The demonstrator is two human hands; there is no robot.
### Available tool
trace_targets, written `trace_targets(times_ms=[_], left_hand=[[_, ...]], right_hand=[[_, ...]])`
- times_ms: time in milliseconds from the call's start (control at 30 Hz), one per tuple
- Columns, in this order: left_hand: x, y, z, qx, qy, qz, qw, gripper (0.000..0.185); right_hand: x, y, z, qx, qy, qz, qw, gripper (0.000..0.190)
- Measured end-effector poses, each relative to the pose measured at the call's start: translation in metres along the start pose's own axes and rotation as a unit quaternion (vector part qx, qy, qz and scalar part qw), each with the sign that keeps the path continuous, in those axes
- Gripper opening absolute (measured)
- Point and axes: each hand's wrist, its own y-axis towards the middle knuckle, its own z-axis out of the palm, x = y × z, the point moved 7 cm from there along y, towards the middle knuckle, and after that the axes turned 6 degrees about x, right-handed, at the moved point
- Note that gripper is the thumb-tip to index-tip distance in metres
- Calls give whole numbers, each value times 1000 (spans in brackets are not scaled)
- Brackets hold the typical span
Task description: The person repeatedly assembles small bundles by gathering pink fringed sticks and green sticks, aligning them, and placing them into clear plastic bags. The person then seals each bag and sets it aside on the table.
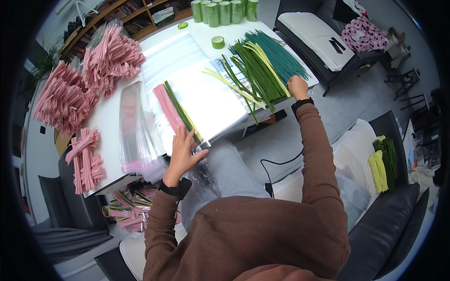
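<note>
My left hand (184,151), fingers spread, lies over the near end of a bundle of pink chenille stems (167,105). Beside these run a few dark green chenille stems (177,103) and a yellow-green chenille stem (195,131). At the table's right edge, my right hand (298,87) has its fingers curled at the near ends of teal floral stem wires (277,52); whether it grips any is hidden. Just left of it lies a pile of dark green chenille stems (258,75), with yellow-green stems (269,65) on top and others (232,86) fanned out.
Clear plastic bags (135,130) lie left of the bundle. Pink stem heaps (109,58) fill the table's left side. Green tape rolls (218,42) and wrapped green cylinders (225,13) stand at the back. Packed bundles (132,210) sit below the table. A black cable (281,163) hangs nearby.
</note>
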Motion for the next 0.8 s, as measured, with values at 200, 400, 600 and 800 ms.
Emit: trace_targets(times_ms=[200, 400, 600, 800], left_hand=[[-17, -3, -17, -24, -19, 18, 999, 69], [-38, -6, -28, -41, -149, 30, 988, 45], [-56, 2, -1, 80, -480, -38, 873, 37], [-54, 6, -4, 3, -780, -31, 625, 41]], right_hand=[[-2, -22, -23, -20, -66, -10, 998, 18], [-10, -92, -77, -142, -1, 66, 988, 20], [49, -219, -94, -142, 326, 20, 934, 14], [174, -310, -60, 62, 475, -145, 866, 8]])
